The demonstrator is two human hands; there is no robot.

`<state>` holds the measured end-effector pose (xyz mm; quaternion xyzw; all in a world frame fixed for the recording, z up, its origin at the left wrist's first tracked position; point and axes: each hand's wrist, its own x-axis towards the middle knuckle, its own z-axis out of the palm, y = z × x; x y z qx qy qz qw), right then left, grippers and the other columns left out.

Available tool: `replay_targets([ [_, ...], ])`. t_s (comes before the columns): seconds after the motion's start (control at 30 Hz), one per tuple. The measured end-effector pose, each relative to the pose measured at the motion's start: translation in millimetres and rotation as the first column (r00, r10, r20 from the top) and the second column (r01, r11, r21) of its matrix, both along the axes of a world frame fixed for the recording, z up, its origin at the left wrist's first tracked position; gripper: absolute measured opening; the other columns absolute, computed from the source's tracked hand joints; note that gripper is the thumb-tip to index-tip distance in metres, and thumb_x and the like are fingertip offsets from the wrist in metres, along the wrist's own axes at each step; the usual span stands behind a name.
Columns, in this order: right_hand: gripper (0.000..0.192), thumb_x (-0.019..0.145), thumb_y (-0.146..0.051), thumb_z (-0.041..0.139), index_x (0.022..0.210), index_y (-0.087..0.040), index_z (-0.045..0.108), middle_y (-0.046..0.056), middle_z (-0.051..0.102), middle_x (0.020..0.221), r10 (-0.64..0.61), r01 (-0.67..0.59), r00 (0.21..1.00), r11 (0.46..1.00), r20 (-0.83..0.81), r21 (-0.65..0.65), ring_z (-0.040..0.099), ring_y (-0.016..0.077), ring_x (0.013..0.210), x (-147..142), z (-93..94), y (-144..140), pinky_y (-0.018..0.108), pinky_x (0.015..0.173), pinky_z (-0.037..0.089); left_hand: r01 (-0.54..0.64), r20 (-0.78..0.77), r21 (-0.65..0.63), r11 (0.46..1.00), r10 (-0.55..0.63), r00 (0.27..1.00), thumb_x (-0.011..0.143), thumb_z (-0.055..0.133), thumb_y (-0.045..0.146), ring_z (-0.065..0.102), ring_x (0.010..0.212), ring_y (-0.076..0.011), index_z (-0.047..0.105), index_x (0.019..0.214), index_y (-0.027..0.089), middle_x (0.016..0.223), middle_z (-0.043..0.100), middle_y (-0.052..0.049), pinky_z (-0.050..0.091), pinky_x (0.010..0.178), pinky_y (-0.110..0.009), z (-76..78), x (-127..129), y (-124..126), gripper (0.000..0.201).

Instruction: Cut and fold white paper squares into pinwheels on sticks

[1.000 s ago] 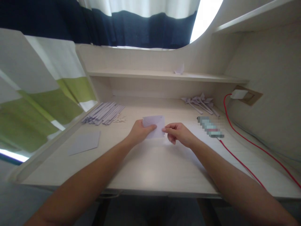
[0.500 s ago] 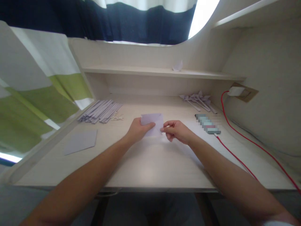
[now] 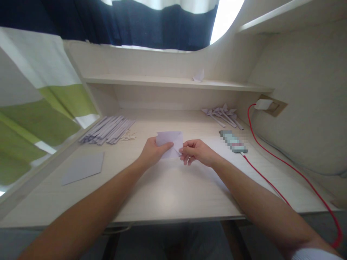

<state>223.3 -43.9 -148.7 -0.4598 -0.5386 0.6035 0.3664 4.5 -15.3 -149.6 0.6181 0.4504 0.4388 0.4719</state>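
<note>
A small square sheet of pale lilac paper (image 3: 170, 138) is held up over the middle of the desk. My left hand (image 3: 152, 151) grips its left side, thumb lying across the front and the other fingers hidden behind. At the paper's lower right corner, my right hand (image 3: 197, 152) pinches the edge between thumb and index finger. That corner is bent inward, with a slanting fold line running up from it. A stack of flat paper (image 3: 84, 167) rests on the desk to the left of my left forearm.
Several folded paper strips (image 3: 108, 129) lie at the back left beside small pale pieces (image 3: 128, 136). Paper pinwheel-like shapes on sticks (image 3: 225, 115) lie at the back right. A blurred-out phone (image 3: 233, 141) has a red cable (image 3: 264, 177). Folded paper (image 3: 198, 76) sits on the shelf (image 3: 151, 82).
My right thumb and fingers have pushed the paper's lower right corner inward, so a slanting fold now shows. The whole view has shifted slightly; my left hand keeps its hold.
</note>
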Motion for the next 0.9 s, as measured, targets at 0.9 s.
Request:
replay_targets([
  [0.9, 0.014, 0.071, -0.023, 0.081, 0.079, -0.019, 0.069, -0.001, 0.069, 0.067, -0.11, 0.112, 0.994, 0.99, 0.029, -0.082, 0.063, 0.0128, 0.056, 13.7, -3.7, 4.8, 0.023, 0.049, 0.053, -0.113, -0.14, -0.199, 0.974, 0.086, 0.986, 0.075, 0.085, 0.053, 0.073, 0.067, -0.0249, 0.082, 0.088, 0.017, 0.079, 0.081, -0.006, 0.057, 0.059, -0.029, -6.0, 9.9, -7.3, 0.038],
])
